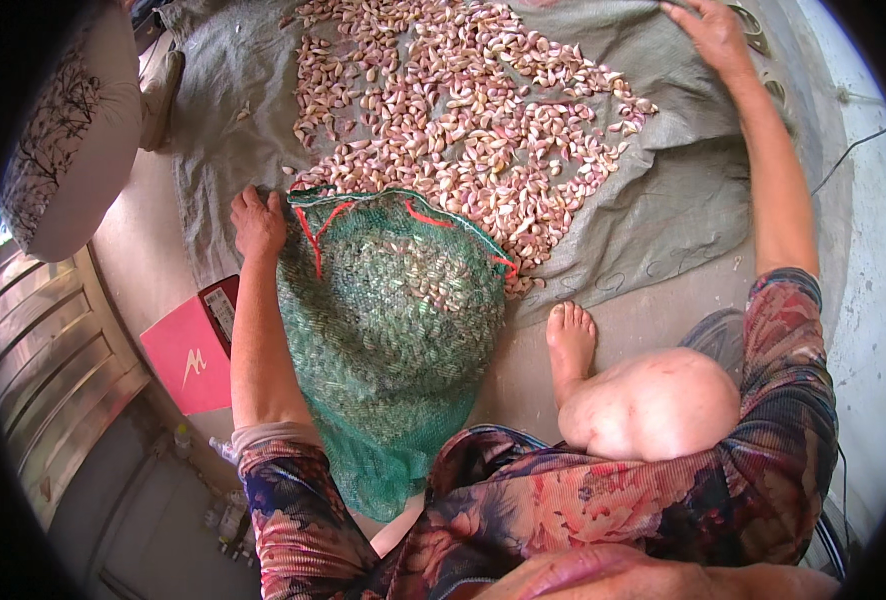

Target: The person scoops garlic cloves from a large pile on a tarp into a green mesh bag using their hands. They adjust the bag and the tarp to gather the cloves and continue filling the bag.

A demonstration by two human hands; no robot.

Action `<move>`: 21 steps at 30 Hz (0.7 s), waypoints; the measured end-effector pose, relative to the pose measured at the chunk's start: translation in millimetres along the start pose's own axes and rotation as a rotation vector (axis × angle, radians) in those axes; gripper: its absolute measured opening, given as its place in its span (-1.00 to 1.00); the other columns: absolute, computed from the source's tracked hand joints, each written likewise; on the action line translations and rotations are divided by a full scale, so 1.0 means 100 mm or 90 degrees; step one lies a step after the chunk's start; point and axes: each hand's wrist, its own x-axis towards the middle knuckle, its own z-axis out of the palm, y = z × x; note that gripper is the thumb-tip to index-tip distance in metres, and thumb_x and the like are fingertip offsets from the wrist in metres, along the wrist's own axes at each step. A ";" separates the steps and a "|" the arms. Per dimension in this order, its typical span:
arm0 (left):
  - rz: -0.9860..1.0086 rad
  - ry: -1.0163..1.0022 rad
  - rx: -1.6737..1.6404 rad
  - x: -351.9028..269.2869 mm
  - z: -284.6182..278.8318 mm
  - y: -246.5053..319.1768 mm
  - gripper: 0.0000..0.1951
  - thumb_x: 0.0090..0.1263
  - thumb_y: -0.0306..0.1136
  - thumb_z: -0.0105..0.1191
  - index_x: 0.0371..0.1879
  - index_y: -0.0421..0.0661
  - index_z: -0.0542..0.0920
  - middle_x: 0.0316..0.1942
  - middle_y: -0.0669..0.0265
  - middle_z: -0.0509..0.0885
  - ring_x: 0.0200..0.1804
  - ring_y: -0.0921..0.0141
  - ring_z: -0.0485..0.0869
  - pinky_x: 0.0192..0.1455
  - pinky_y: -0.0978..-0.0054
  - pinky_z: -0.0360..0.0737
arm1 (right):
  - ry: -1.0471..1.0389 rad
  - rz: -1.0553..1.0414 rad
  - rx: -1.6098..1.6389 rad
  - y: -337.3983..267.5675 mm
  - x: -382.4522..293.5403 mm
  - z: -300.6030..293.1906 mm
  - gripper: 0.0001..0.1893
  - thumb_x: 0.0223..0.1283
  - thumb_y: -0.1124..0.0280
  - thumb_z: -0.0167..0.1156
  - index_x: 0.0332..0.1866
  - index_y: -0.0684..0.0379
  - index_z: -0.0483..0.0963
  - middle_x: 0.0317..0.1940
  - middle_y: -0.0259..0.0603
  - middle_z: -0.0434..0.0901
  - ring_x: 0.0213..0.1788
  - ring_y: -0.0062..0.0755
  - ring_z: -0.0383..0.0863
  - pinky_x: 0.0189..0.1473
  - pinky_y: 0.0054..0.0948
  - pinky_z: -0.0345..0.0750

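Observation:
A green mesh bag (pixel 390 337) with a red drawstring lies in front of me, its mouth towards a heap of loose garlic cloves (pixel 450 112). Pale cloves or bits show through the mesh. The cloves are spread over a grey-green woven sheet (pixel 683 187), reaching the bag's rim. My left hand (pixel 260 221) is at the left corner of the bag's mouth, its fingertips bent away from view; what it grips is hidden. At the top right, my right hand (pixel 713 34) grips the far right edge of the sheet, partly cut off by the picture's rim.
Left of my forearm lies a pink box (pixel 187 356) beside a slatted wooden piece of furniture (pixel 67 375). A shoe (pixel 161 97) stands at the sheet's left edge. More footwear (pixel 750 30) is beyond my right hand. My bare foot (pixel 572 337) rests near the bag.

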 end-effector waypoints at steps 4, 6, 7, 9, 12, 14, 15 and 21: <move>0.008 -0.001 0.001 0.00 0.04 0.05 -0.39 0.50 0.06 0.03 0.42 -0.01 0.33 0.46 0.10 0.33 0.45 0.00 0.35 0.35 -0.04 0.48 | 0.142 -0.151 0.021 -0.97 -0.37 -0.64 -0.77 0.18 0.35 0.32 -0.20 0.32 0.69 -0.59 -0.23 0.60 -0.46 -0.58 0.48 -0.34 -0.41 0.47; 0.005 0.006 0.007 -0.01 0.04 0.04 -0.37 0.49 0.07 0.03 0.43 0.00 0.32 0.48 0.10 0.31 0.47 0.00 0.34 0.36 -0.05 0.47 | 0.154 -0.177 0.096 -1.21 -0.52 -0.78 -0.78 0.19 0.37 0.31 -0.18 0.31 0.68 -0.56 -0.16 0.60 -0.43 -0.59 0.52 -0.32 -0.41 0.49; 0.006 0.007 0.009 0.00 0.07 0.07 -0.37 0.49 0.07 0.03 0.44 0.01 0.31 0.49 0.11 0.30 0.48 0.01 0.33 0.37 -0.06 0.46 | 0.160 -0.186 0.130 -1.24 -0.57 -0.82 -0.79 0.19 0.38 0.30 -0.18 0.30 0.68 -0.54 -0.13 0.60 -0.41 -0.59 0.54 -0.31 -0.41 0.49; 0.008 0.009 0.012 0.02 0.12 0.14 -0.35 0.49 0.07 0.04 0.45 0.01 0.29 0.50 0.11 0.29 0.49 0.02 0.32 0.37 -0.08 0.45 | 0.142 -0.191 0.195 -0.40 -0.16 -0.79 -0.80 0.19 0.38 0.29 -0.19 0.30 0.68 -0.52 -0.11 0.65 -0.43 -0.48 0.60 -0.31 -0.38 0.50; -0.015 0.013 0.032 -0.03 0.09 -0.01 -0.33 0.47 0.09 0.05 0.46 0.01 0.28 0.51 0.12 0.29 0.50 0.02 0.31 0.38 -0.11 0.43 | 0.140 -0.052 -0.079 -0.89 -0.32 -0.68 -0.72 0.18 0.37 0.29 -0.06 0.30 0.66 -0.22 -0.08 0.77 -0.20 -0.15 0.72 -0.08 -0.30 0.59; -0.013 0.009 0.038 -0.05 0.07 -0.05 -0.32 0.46 0.10 0.06 0.46 0.00 0.28 0.51 0.13 0.29 0.50 0.02 0.30 0.39 -0.12 0.41 | 0.002 0.034 -0.110 -0.23 0.01 -0.53 -0.45 0.15 0.14 0.32 0.25 0.09 0.51 0.25 0.00 0.49 0.25 0.05 0.42 0.17 0.14 0.39; -0.015 0.004 0.044 -0.09 0.05 -0.06 -0.31 0.46 0.10 0.05 0.46 0.00 0.27 0.52 0.12 0.28 0.51 0.01 0.30 0.39 -0.13 0.40 | -0.071 0.076 -0.130 0.13 0.20 -0.43 -0.31 0.13 0.02 0.33 0.40 -0.01 0.43 0.49 0.04 0.35 0.48 0.14 0.28 0.29 0.35 0.29; 0.005 -0.005 0.004 -0.03 0.09 -0.15 -0.29 0.45 0.14 0.06 0.45 -0.04 0.32 0.46 -0.02 0.34 0.49 -0.05 0.29 0.43 -0.11 0.34 | 0.255 -0.097 -0.192 0.24 0.14 0.87 -0.52 0.22 0.33 0.26 0.25 0.21 0.53 0.24 0.05 0.56 0.33 0.04 0.50 0.39 -0.18 0.42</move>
